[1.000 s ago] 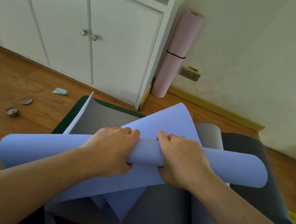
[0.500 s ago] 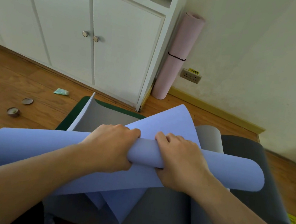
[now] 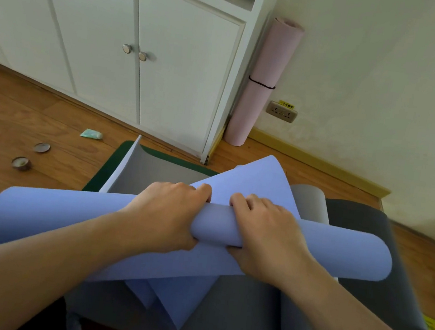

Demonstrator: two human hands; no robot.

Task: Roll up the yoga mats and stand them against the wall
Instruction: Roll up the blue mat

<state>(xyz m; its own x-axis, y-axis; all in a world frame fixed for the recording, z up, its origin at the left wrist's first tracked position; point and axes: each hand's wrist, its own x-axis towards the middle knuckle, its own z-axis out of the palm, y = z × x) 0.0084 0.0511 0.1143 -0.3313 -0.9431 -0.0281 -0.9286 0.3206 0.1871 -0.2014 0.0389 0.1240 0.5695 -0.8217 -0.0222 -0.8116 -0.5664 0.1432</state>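
Note:
A lilac-blue yoga mat [image 3: 332,249] lies across the view as a partly rolled tube, its loose end [image 3: 258,181] sticking up behind. My left hand [image 3: 168,213] and my right hand [image 3: 266,229] grip the middle of the roll side by side, fingers curled over the top and thumbs underneath. Beneath it lie a grey mat [image 3: 159,176], a dark grey mat [image 3: 363,225] at the right and a dark green mat [image 3: 121,152] on the floor. A rolled pink mat [image 3: 262,87] with a black band stands in the corner against the wall.
White cabinet doors [image 3: 116,40] fill the back left. On the wooden floor at the left lie a small open tin [image 3: 21,163], its lid [image 3: 41,147] and a green packet [image 3: 91,134]. A wall socket [image 3: 281,112] sits low beside the pink mat.
The blue roll has shifted slightly; its left end has flared wider and moved left, while both hands keep their grip at the middle.

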